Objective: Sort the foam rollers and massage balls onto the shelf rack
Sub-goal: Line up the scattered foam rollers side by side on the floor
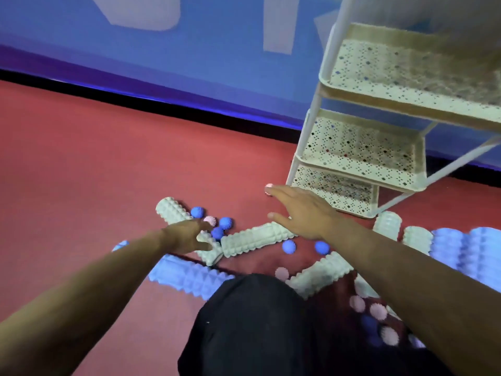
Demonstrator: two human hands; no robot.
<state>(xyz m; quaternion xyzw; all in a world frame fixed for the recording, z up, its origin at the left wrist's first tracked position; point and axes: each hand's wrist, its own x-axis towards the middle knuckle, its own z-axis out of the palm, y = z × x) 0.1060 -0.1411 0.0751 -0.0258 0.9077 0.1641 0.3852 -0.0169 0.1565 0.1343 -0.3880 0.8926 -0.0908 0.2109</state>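
Note:
A cream three-tier shelf rack (360, 156) stands on the red floor at the right, its perforated trays bare. White ridged foam rollers (252, 238) and blue rollers (187, 275) lie scattered on the floor among spiky blue balls (225, 222) and pink balls (210, 219). My left hand (189, 234) reaches over a white roller beside the cluster of balls, fingers loosely spread, holding nothing. My right hand (301, 213) stretches flat with straight fingers toward a pink ball (269, 189) near the rack's foot.
A blue wall (189, 50) with a black skirting runs behind. More white and blue rollers (461, 248) lie right of the rack. Several pink and blue balls (376, 313) sit by my dark-clothed knee (254, 321).

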